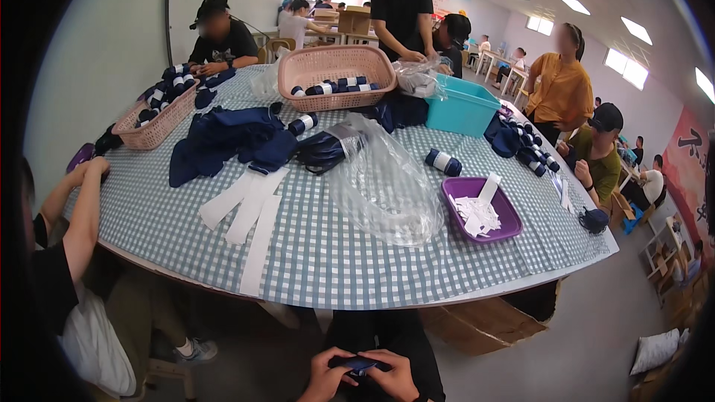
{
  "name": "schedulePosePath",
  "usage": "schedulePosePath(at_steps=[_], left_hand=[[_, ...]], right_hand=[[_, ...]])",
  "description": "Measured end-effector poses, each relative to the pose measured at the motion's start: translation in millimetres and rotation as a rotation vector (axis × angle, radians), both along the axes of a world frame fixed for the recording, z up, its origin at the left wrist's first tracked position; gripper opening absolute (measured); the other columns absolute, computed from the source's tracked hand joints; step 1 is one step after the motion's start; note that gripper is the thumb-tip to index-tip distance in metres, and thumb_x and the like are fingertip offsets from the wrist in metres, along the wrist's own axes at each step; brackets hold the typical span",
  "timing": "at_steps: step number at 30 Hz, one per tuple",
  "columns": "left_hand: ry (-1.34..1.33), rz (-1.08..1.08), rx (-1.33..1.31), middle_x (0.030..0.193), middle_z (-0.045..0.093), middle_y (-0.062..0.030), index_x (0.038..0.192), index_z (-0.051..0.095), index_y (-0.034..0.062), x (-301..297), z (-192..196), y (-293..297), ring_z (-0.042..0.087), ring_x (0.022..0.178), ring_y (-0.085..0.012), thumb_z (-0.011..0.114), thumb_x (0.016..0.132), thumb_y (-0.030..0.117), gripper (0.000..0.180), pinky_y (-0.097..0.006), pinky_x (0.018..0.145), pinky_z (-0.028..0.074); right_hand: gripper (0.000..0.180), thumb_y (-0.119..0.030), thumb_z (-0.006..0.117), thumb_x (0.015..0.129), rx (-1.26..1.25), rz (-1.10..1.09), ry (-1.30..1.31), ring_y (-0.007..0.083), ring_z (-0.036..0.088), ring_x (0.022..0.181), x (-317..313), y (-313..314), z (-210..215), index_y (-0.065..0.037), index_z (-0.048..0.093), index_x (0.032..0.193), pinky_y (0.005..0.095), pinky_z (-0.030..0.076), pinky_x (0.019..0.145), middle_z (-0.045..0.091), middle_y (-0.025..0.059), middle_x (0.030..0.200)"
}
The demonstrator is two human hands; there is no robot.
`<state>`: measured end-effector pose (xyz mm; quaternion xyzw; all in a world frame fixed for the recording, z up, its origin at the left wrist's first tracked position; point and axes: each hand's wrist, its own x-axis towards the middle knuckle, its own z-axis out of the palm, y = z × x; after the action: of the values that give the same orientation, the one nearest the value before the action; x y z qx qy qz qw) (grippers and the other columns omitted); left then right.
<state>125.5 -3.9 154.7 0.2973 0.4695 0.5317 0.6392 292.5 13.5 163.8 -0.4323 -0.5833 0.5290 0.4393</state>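
Both of my hands are down in my lap at the bottom of the view, below the table edge. My left hand (326,377) and my right hand (392,377) pinch a small dark navy piece of cloth (358,362) between them. On the checked table (350,260) in front lie white paper strips (249,212), a heap of navy cloth (231,138), an empty clear plastic bag (380,179) and one rolled navy bundle with a white band (444,161).
A purple tray (509,219) holds white slips. Two pink baskets (335,67) (160,126) hold rolled bundles; a teal bin (462,108) stands behind. Several people sit or stand around the table; a person's arm (82,208) rests on its left edge. A cardboard box (484,320) sits under the table.
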Motion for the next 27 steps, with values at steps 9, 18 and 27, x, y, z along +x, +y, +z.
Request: schedulePosePath(at_steps=[9, 18, 27], left_hand=[[-0.122, 0.037, -0.098, 0.084, 0.066, -0.0122, 0.093, 0.066, -0.0016, -11, -15, -7, 0.065, 0.062, -0.0174, 0.048, 0.085, -0.005, 0.02, -0.024, 0.047, 0.054], [0.196, -0.019, 0.036, 0.074, 0.067, -0.0082, 0.098, 0.07, -0.0032, -12, 3, -8, 0.059, 0.054, -0.0098, 0.065, 0.087, 0.001, 0.013, -0.022, 0.046, 0.045], [0.135, -0.076, 0.085, 0.092, 0.071, -0.0115, 0.107, 0.069, -0.0062, -13, -6, -6, 0.07, 0.078, -0.0162, 0.072, 0.085, 0.0, 0.022, -0.025, 0.058, 0.059]], right_hand=[[0.032, -0.018, 0.084, 0.078, 0.194, 0.072, -0.232, 0.0258, 0.071, 0.082, -9, 0, 18, 0.001, 0.075, 0.102, 0.0339, 0.055, 0.074, 0.072, 0.0165, 0.095], [0.024, -0.013, 0.078, 0.085, -0.023, 0.09, 0.025, 0.0169, 0.065, 0.078, -2, 1, 12, 0.002, 0.075, 0.103, 0.0289, 0.051, 0.071, 0.07, 0.0103, 0.088], [0.018, -0.008, 0.068, 0.091, -0.147, 0.035, 0.153, 0.0111, 0.064, 0.076, 0, 2, -13, 0.002, 0.074, 0.104, 0.0221, 0.051, 0.061, 0.069, 0.0097, 0.106]])
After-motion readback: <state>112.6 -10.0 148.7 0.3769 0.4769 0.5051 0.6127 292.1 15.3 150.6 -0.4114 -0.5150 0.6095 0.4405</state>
